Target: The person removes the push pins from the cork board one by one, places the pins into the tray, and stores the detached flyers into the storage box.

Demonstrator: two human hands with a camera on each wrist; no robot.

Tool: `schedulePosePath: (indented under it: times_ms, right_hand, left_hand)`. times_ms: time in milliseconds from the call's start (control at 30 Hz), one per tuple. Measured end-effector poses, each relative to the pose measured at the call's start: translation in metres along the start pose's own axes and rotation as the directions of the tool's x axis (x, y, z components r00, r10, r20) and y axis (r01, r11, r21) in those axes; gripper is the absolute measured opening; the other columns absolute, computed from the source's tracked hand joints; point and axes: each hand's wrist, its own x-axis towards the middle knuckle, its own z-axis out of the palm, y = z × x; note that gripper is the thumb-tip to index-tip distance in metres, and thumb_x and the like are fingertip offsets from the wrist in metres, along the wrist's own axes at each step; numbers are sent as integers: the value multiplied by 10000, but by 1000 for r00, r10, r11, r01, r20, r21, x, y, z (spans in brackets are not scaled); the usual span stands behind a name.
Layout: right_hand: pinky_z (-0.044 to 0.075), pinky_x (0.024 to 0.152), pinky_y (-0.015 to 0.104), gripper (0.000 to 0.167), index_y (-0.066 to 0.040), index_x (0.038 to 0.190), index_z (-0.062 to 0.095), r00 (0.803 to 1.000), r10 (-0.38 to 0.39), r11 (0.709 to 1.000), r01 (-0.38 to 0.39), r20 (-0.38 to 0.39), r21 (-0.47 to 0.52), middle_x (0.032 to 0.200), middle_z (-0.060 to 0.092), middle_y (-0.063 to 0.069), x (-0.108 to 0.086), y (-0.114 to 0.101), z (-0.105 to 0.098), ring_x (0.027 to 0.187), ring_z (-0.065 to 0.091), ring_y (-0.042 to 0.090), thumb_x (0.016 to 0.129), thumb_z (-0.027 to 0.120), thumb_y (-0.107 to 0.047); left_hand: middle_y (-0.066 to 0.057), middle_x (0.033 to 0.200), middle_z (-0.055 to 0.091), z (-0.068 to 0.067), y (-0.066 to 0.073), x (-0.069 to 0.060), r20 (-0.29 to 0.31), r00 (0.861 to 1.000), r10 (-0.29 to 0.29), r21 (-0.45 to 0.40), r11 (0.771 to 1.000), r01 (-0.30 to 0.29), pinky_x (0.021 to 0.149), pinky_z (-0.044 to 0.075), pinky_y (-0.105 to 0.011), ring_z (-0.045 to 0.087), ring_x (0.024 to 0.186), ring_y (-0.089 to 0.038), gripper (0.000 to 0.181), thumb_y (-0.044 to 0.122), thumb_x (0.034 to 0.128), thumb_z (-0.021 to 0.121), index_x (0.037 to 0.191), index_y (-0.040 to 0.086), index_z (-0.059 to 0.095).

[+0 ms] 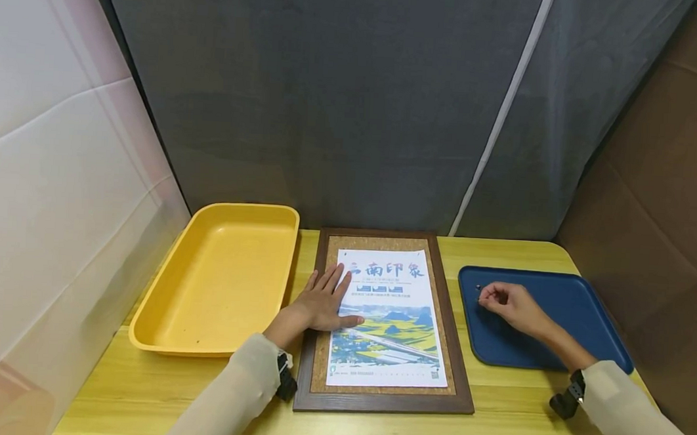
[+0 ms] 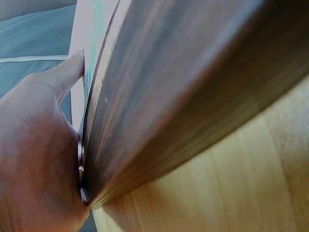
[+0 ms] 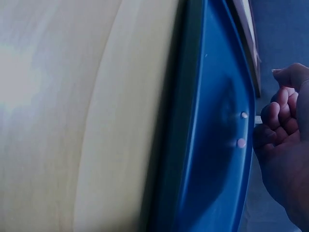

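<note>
Spread over the left edge of a printed poster (image 1: 386, 338), the left hand (image 1: 322, 303) rests with straight fingers, its palm side across the brown frame (image 1: 386, 403) of a corkboard. In the left wrist view, the thumb of the left hand (image 2: 41, 140) touches the sheet beside the frame (image 2: 159, 92). Small pins show at the poster's two top corners. The right hand (image 1: 515, 308) is above the blue tray (image 1: 562, 321), fingers curled; no object is visible in it. The right wrist view shows the curled right hand (image 3: 287, 130) and two small pins (image 3: 241, 143) in the tray (image 3: 219, 159).
A yellow tray (image 1: 221, 276) with a few tiny dark specks lies left of the corkboard on the wooden table (image 1: 155, 398). Dark grey fabric (image 1: 307, 110) hangs behind, with a white sheet (image 1: 49, 182) at the left and a brown one (image 1: 669, 195) at the right.
</note>
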Motion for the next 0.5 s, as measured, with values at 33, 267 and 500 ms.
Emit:
schedulePosePath:
  times_ms: [33, 267, 500]
  right_hand:
    - [477, 658, 216, 63, -63, 941, 721, 1000, 3, 1000, -3, 3, -10, 857, 661, 2, 1, 2, 0, 721, 558, 63, 988, 722, -20]
    - [449, 647, 221, 89, -77, 915, 714, 1000, 9, 998, -8, 25, -70, 808, 621, -31, 4, 12, -1, 694, 531, 50, 979, 717, -16]
    - [441, 629, 222, 114, -81, 888, 711, 999, 7, 994, -4, 33, -109, 781, 610, -39, 6, 17, 2, 670, 507, 30, 957, 716, 10]
  left_hand:
    - [-119, 1780, -104, 0, 0, 0, 1, 1000, 0, 0, 1000, 0, 1296, -73, -582, -97, 1644, -318, 1111, 777, 961, 488, 1715, 118, 7]
    - [-96, 1778, -122, -1, 1, 0, 5, 1000, -20, -1, 1000, 20, 1300, -71, -570, -105, 1644, -299, 1105, 781, 963, 479, 1715, 131, -4]
    - [-109, 1781, -107, -3, 2, -2, 7, 1000, -15, 14, 1000, 15, 1301, -58, -576, -83, 1647, -312, 1095, 775, 970, 479, 1716, 127, 8]
